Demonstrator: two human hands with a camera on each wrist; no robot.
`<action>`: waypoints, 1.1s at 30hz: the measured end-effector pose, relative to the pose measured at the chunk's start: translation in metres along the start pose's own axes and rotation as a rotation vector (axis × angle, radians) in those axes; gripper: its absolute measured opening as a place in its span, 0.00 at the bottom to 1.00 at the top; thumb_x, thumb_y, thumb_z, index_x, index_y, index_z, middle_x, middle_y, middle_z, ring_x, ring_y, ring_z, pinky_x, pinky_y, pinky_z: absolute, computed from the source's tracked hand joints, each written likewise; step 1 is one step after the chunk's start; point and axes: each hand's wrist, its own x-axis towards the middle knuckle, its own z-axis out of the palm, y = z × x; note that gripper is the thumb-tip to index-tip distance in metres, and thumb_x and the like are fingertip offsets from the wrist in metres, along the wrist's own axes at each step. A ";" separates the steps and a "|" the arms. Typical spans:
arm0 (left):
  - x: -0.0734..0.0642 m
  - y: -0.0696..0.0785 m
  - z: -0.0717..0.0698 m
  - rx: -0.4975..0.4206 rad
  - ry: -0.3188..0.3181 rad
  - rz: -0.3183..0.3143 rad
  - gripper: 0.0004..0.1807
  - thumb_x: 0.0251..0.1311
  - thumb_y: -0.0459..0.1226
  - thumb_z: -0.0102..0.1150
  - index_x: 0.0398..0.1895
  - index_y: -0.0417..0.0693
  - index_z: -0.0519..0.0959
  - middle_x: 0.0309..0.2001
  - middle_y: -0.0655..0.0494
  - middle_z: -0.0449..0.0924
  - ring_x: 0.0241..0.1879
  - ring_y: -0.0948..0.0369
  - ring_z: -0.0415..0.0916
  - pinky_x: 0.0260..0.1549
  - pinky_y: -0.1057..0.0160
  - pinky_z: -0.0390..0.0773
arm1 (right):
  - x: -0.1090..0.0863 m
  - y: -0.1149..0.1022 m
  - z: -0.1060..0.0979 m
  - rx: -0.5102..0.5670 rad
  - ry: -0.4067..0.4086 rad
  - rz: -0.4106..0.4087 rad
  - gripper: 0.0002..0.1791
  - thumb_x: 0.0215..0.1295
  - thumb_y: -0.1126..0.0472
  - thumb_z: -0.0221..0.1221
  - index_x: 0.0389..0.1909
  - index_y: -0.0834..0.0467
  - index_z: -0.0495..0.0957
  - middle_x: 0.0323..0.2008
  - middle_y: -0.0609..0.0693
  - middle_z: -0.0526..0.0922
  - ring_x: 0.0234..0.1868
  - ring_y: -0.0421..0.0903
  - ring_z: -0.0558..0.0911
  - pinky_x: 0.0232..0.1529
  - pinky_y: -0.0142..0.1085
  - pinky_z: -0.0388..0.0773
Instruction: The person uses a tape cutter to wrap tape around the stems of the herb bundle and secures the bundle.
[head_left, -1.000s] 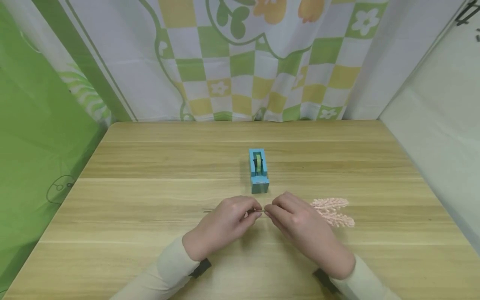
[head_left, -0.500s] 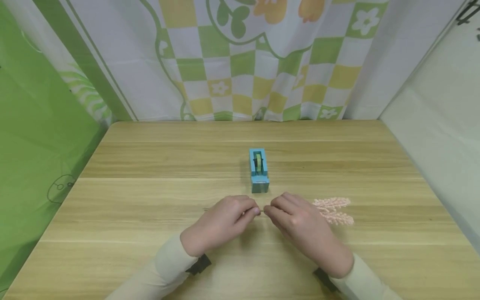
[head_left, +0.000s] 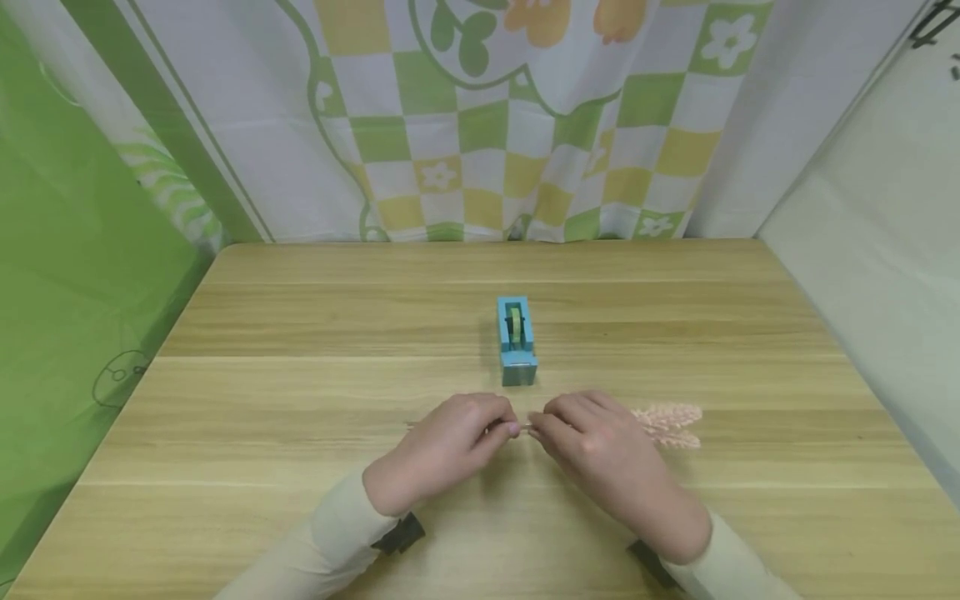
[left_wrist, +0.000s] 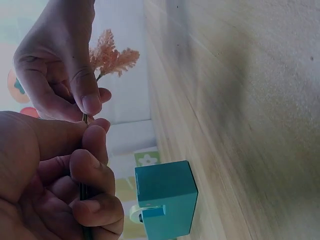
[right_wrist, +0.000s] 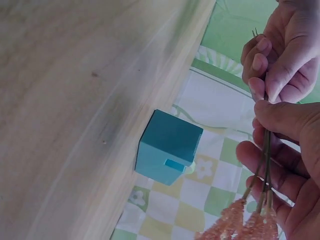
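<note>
Pink fluffy flower sprigs (head_left: 667, 425) on thin stems (right_wrist: 267, 150) lie across both hands, their heads out to the right. My left hand (head_left: 438, 446) pinches the stems between thumb and forefinger, other fingers curled round them, and the bare stem ends (right_wrist: 255, 32) stick out past it. Close beside it, my right hand (head_left: 600, 446) pinches the same stems nearer the heads. Only a short bit of stem shows between the fingertips. Just beyond the hands stands a blue tape dispenser (head_left: 518, 372) with a roll of tape (head_left: 515, 325) in it.
The wooden table (head_left: 300, 325) runs under both hands. A checked, flowered curtain (head_left: 480, 125) hangs along its back edge. A green cloth (head_left: 82, 250) is at the left and a pale wall (head_left: 885, 217) at the right.
The flower heads have tipped, and now sit slightly closer together. Both hands stay nearly in place, with the fingertips shifting a little on the stems.
</note>
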 end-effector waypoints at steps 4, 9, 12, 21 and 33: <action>-0.001 -0.001 0.001 0.015 0.024 0.012 0.07 0.74 0.36 0.60 0.39 0.44 0.85 0.33 0.58 0.83 0.30 0.67 0.71 0.34 0.70 0.76 | 0.000 -0.001 -0.003 -0.032 -0.006 0.024 0.08 0.61 0.59 0.70 0.36 0.60 0.89 0.31 0.49 0.89 0.32 0.46 0.88 0.39 0.40 0.88; -0.002 -0.001 0.002 0.026 0.042 0.024 0.05 0.73 0.35 0.61 0.40 0.45 0.85 0.36 0.56 0.86 0.33 0.67 0.74 0.37 0.69 0.79 | 0.000 -0.003 -0.009 -0.053 -0.061 0.056 0.07 0.60 0.59 0.72 0.35 0.59 0.88 0.30 0.48 0.87 0.31 0.45 0.86 0.37 0.38 0.87; -0.002 -0.001 0.003 0.030 0.052 0.036 0.04 0.72 0.35 0.62 0.39 0.45 0.85 0.36 0.56 0.87 0.33 0.67 0.74 0.37 0.70 0.80 | 0.000 -0.003 -0.011 -0.047 -0.114 0.064 0.06 0.60 0.60 0.72 0.35 0.58 0.88 0.29 0.47 0.86 0.31 0.43 0.85 0.36 0.36 0.86; -0.002 -0.001 0.004 0.038 0.078 0.054 0.03 0.70 0.34 0.64 0.37 0.45 0.84 0.35 0.56 0.86 0.33 0.68 0.75 0.37 0.70 0.80 | 0.003 -0.001 -0.016 -0.009 -0.249 0.090 0.05 0.62 0.61 0.72 0.37 0.56 0.87 0.29 0.43 0.83 0.31 0.37 0.79 0.33 0.27 0.82; -0.002 -0.002 0.007 0.029 0.076 0.045 0.03 0.69 0.33 0.65 0.36 0.46 0.84 0.35 0.57 0.85 0.33 0.67 0.74 0.37 0.71 0.80 | 0.004 0.002 -0.016 0.058 -0.307 0.131 0.06 0.60 0.63 0.74 0.37 0.53 0.88 0.28 0.41 0.85 0.29 0.35 0.80 0.33 0.28 0.82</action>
